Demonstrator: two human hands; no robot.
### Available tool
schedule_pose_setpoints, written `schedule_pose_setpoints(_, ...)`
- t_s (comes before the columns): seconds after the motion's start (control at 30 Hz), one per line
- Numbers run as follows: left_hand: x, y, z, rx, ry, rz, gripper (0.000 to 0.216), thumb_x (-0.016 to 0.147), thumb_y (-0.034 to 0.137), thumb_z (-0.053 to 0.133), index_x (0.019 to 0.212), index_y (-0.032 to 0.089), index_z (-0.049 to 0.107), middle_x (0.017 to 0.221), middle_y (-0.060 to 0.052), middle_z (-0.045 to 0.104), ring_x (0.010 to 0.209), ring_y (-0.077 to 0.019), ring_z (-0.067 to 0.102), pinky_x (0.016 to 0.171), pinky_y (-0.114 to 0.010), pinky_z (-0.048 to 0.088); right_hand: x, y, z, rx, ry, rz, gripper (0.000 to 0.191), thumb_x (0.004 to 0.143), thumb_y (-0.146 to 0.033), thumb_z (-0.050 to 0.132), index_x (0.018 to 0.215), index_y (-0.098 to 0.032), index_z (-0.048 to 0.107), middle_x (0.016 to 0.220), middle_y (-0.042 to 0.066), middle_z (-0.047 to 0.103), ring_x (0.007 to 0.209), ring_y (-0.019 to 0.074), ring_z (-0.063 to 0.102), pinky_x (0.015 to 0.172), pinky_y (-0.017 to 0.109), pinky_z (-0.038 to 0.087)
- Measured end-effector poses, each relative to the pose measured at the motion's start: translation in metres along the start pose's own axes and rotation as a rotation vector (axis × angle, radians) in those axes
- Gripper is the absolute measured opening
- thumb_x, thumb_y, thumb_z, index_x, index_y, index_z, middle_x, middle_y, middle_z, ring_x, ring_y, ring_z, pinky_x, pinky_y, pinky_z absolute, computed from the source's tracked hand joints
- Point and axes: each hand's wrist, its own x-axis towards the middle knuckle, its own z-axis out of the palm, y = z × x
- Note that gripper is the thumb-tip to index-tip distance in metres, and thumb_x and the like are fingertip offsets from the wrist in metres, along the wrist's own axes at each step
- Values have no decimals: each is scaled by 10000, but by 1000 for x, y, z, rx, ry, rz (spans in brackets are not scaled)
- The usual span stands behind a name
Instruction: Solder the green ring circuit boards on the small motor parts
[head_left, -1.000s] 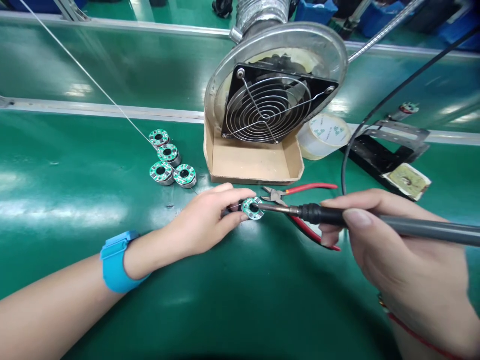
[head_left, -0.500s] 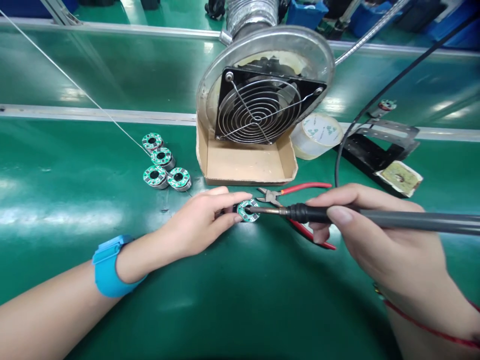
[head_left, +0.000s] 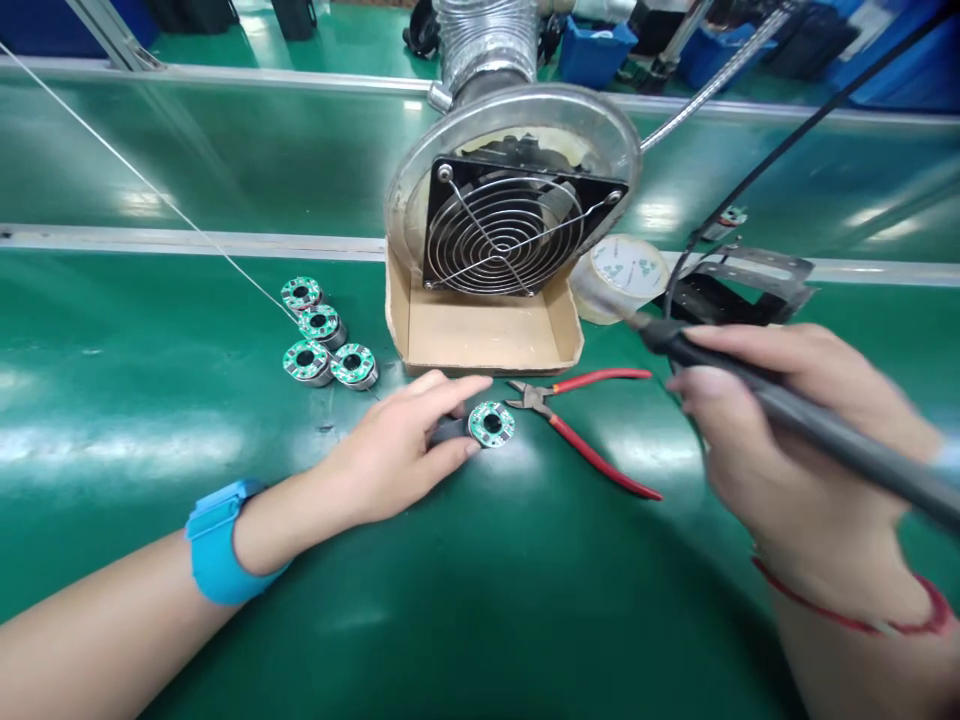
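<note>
A ring-shaped green circuit board point(head_left: 491, 424) sits on a dark holder point(head_left: 448, 432) near the middle of the bench point(head_left: 97, 560). The left hand point(head_left: 394, 450) holds the holder in a narrow grip, its fingertips point(head_left: 471, 449) just beside the board. The right hand point(head_left: 780, 490) closes around a soldering iron point(head_left: 825, 425), its tip well off the board. Red-handled pliers point(head_left: 585, 425) lie just right of the board; four similar boards point(head_left: 319, 335) stand to the left, near a cardboard tray point(head_left: 480, 340) under a fume extractor fan point(head_left: 502, 225).

Circuit board point(head_left: 491, 424) left of pliers point(head_left: 534, 397), fume extractor point(head_left: 502, 225) behind both
</note>
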Motion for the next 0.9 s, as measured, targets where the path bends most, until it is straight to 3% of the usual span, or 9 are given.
schedule_pose_setpoints(0.07,-1,1,3,54,-6,-13,629,930,221,594,1531,199,409,1309,-101,604,1095,-238,634,932,-380,522,2,17,2,-187,-138,-128,314,944,-355,621,1212,-216,711,1018,140,733,892,272,685,765,419,532)
schedule_pose_setpoints(0.17,-1,2,7,147,-48,8,578,962,219,552,1520,213,402,1473,-120,539,1251,-289,591,995,-436,508,-3,37,8,-115,-324,-174,379,998,-333,555,1365,-253,604,982,86,767,812,231,720,730,361,552)
schedule_pose_setpoints(0.27,-2,3,9,144,-46,18,371,976,196,520,1345,224,553,1380,-87,627,1207,-282,623,958,-418,517,-17,47,18,-52,-387,-238,362,1009,-385,524,1341,-248,565,1170,116,748,1039,284,717,874,438,561)
schedule_pose_setpoints(0.37,-4,5,8,47,15,-28,287,933,180,569,1218,216,576,1187,-57,701,1051,-247,675,857,-359,525,-29,48,28,-85,-452,-275,620,880,-582,660,1349,-205,508,1404,205,603,1270,402,581,997,603,484)
schedule_pose_setpoints(0.43,-5,7,6,-21,55,-42,283,912,198,601,1192,213,564,1037,-33,699,960,-228,674,794,-330,513,-32,47,32,-108,-467,-273,666,854,-586,686,1357,-195,491,1338,204,624,1221,402,592,989,618,474)
schedule_pose_setpoints(0.53,-8,9,4,-72,105,-39,295,900,248,643,1179,204,560,883,-2,635,858,-205,643,730,-308,484,-34,47,33,-148,-426,-295,391,951,-431,598,1268,-205,560,1072,135,693,990,324,660,854,506,538)
schedule_pose_setpoints(0.63,-10,10,3,-85,130,-34,294,891,265,667,1157,191,567,835,14,590,801,-185,611,704,-300,462,-35,47,31,-162,-365,-331,217,981,-344,559,1157,-224,602,982,99,677,896,279,671,764,422,553)
schedule_pose_setpoints(0.77,-11,11,3,-54,143,-22,275,876,266,696,1115,197,579,845,15,589,784,-174,596,693,-295,448,-39,36,24,-115,-323,-285,272,961,-345,614,1205,-236,560,924,50,599,728,205,642,618,333,537)
schedule_pose_setpoints(0.9,-14,10,4,0,166,5,280,868,279,712,1101,213,572,905,0,621,805,-179,607,659,-287,441,-39,13,17,-48,-418,-342,292,943,-205,571,1228,-252,532,959,58,591,760,210,635,623,331,545)
